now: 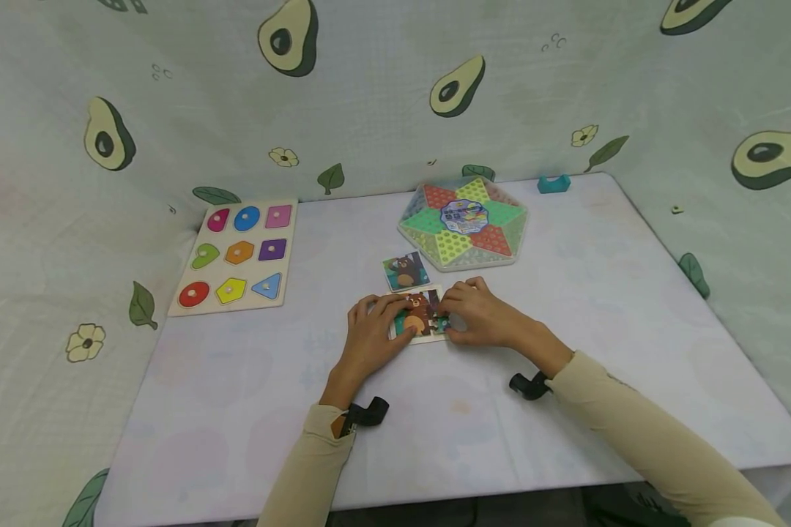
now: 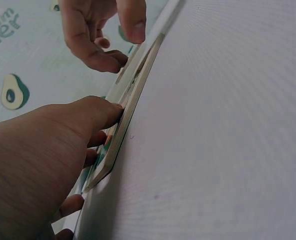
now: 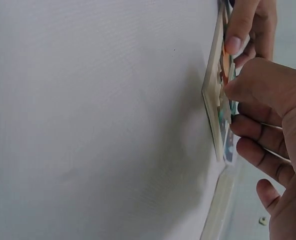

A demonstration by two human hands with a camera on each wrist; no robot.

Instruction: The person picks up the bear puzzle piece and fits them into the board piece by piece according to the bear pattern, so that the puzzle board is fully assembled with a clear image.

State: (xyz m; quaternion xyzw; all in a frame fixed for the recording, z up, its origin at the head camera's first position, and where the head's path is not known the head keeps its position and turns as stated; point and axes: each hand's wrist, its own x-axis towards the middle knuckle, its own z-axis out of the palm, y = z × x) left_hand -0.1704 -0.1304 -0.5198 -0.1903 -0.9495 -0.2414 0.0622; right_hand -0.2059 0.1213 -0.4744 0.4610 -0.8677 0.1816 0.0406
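A small bear jigsaw puzzle [image 1: 417, 316] in a pale wooden tray [image 3: 214, 90] lies on the table between the two hands. My left hand [image 1: 373, 333] holds the tray's left side, thumb at the near edge and fingers towards the far side. At the puzzle's right side my right hand [image 1: 484, 313] pinches a puzzle piece [image 3: 227, 102] between thumb and fingers. That piece looks tilted and partly raised above the tray in the right wrist view; the fingers hide part of it. A bear picture card [image 1: 406, 271] lies just beyond the tray.
A wooden shape board [image 1: 264, 284] with colourful knobbed pieces lies at the left. Behind the card is a hexagonal game board [image 1: 428, 219] in clear wrapping. A small teal object [image 1: 554, 184] sits at the back right edge. An avocado-print cloth [image 1: 382, 124] hangs behind the table.
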